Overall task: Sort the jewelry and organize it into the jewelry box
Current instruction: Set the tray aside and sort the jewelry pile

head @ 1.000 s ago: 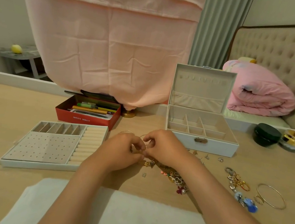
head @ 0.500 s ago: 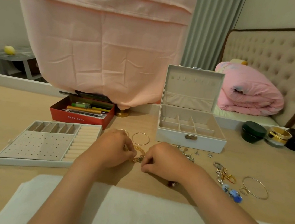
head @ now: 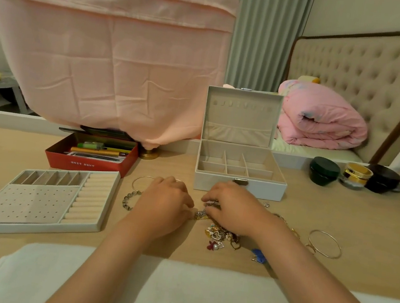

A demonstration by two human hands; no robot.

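Low in the middle of the frame, both hands rest on the light wooden surface (head: 336, 211), close together over a heap of mixed gold and silver jewelry (head: 219, 235) with heart charms and pearls. The right hand (head: 232, 209) has its fingers curled, its grip clamped on a small silvery piece (head: 211, 204) at the heap's upper edge. The left hand (head: 163, 202) lies knuckles up with its fingers bent under, touching the heap's left end; its fingertips are hidden, so I cannot tell whether its grip is closed on anything. Just above the hands stands the white jewelry box (head: 239, 187), its lid upright and its beige divided compartments bare. At the left lies a white removable tray (head: 39, 197) with slots, a perforated panel and ring rolls. A thin gold bangle (head: 140, 182) and a grey beaded bracelet (head: 127, 199) lie just left of the left hand; another thin gold bangle (head: 324, 244) lies at the right, well apart from the heap, and a small blue piece (head: 258, 254) sits beside the right forearm. A red tin of pens (head: 88, 161) stands above the tray, under a hanging pink cloth (head: 104, 65).
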